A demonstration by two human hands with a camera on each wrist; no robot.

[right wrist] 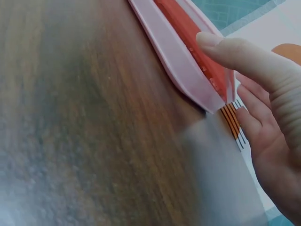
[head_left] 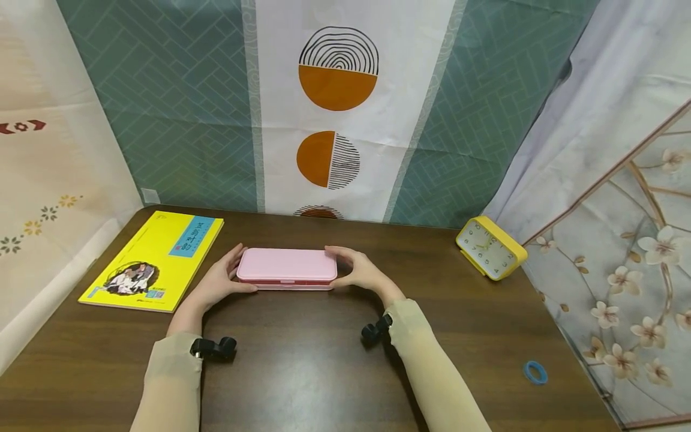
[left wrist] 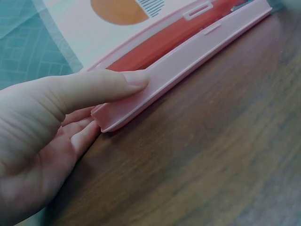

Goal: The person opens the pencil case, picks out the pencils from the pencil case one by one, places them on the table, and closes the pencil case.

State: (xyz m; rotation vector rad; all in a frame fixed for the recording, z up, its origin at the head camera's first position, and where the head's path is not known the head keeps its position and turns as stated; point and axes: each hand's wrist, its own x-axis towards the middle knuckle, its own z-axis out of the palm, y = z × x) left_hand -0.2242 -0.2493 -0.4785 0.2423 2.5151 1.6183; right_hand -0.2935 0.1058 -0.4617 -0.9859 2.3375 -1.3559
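A: Found the pink case (head_left: 287, 271) where?

B: Found on the dark table (head_left: 302, 366), near its far edge, between the yellow book (head_left: 162, 255) and the yellow clock (head_left: 490, 248), closer to the book. Seemed to rest on the wood, but could not be sure from these angles.

A: Held how on the left?

B: Held between thumb and fingers. Had the left hand (head_left: 221, 282) round the left end, with the thumb against the front wall and the fingers behind.

A: And on the right?

B: Matched that, nearly. Had the right hand (head_left: 363, 270) on the opposite end, with the thumb in front and the fingers bent round behind. Could not tell the strength of either grip.

A: Why took both ends?

B: Presumably for balance. Made sense with a long, shallow box: likely guarded against tipping or swivelling, and left the middle of the lid (head_left: 291, 255) uncovered.

A: Noticed anything about that lid?

B: Saw a red strip (left wrist: 150, 54) between lid and base along the front. Could not tell whether unlatched.

A: Set the book, the clock and the blue ring (head_left: 535, 372) aside for what reason?

B: Avoided crowding the arms, perhaps, though with the book fairly near the left hand.
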